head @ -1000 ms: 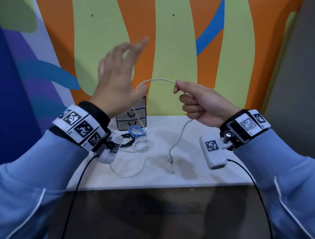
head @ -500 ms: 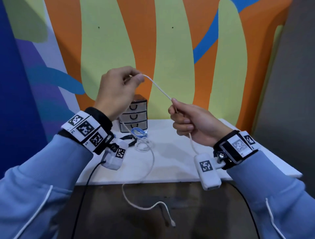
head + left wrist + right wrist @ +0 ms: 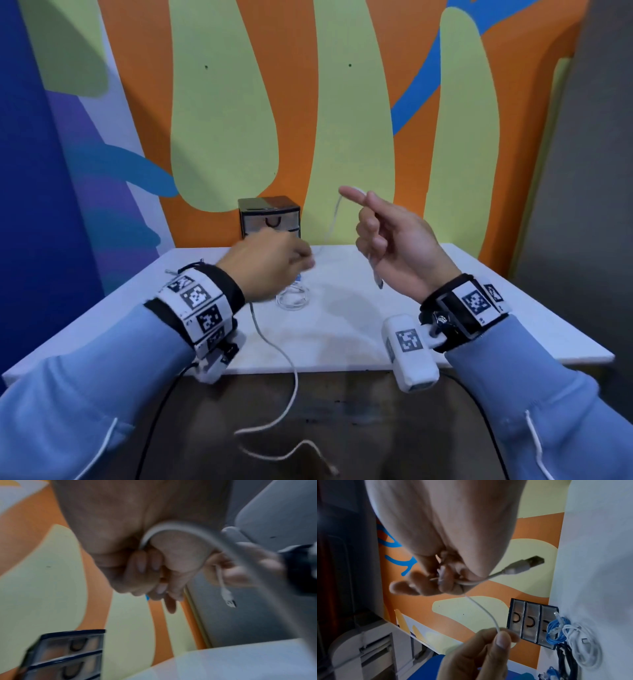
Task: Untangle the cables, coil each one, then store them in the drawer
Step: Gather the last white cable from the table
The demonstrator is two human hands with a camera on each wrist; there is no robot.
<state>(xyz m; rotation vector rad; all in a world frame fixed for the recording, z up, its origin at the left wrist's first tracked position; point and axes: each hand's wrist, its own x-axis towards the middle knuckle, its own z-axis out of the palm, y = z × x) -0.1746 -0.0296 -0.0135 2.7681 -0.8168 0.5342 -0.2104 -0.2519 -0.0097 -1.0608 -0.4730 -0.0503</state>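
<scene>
A long white USB cable [image 3: 330, 222] runs between my two hands above the white table [image 3: 479, 325]. My right hand [image 3: 368, 219] is raised, palm turned toward me; the cable drapes over its index finger and its curled fingers grip it. The USB plug [image 3: 525, 563] sticks out below that hand. My left hand [image 3: 303, 262] is lower, near the table, and pinches the same cable [image 3: 488, 612] between thumb and finger. From it the cable's tail [image 3: 281, 356] drops over the table's front edge onto the dark floor. A small black unit of three drawers [image 3: 270, 216] stands against the wall, all shut.
A coiled white cable [image 3: 294, 298] lies on the table in front of the drawer unit. Beside the drawers, the right wrist view shows a blue cable [image 3: 556, 631] and a black cable [image 3: 566, 655]. A painted wall stands behind the table, a grey panel to the right.
My left hand has come down from chest height to near the table, still pinching the cable. My right hand has turned palm up, and the cable now hangs over its index finger.
</scene>
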